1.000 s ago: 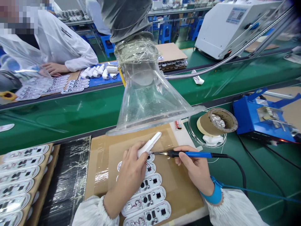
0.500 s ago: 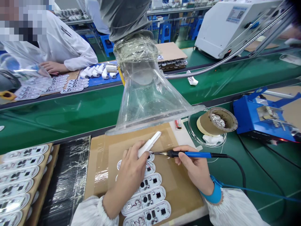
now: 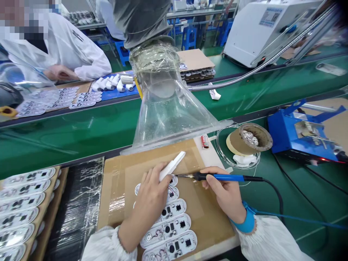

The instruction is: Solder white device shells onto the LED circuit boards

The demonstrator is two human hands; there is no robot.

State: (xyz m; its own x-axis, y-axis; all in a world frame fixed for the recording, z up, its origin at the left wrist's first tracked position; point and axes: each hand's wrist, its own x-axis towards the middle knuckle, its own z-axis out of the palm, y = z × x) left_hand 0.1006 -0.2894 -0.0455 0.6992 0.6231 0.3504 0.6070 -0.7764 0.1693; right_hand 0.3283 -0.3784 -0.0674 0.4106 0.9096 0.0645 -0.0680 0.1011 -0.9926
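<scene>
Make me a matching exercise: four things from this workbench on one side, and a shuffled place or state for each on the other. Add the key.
Things:
1. Soldering iron
2. White plastic piece
3. Wristband
4. Round brownish pot

Places or states:
A. Blue and worn
B. Containing silvery material
C. In the right hand
D. In the left hand

Pairs: 1-C, 2-D, 3-A, 4-B

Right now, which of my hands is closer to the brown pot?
Your right hand: it grips the soldering iron, below and left of the brown pot in view. Your left hand is farther left, over the circuit boards, holding a white piece.
</scene>
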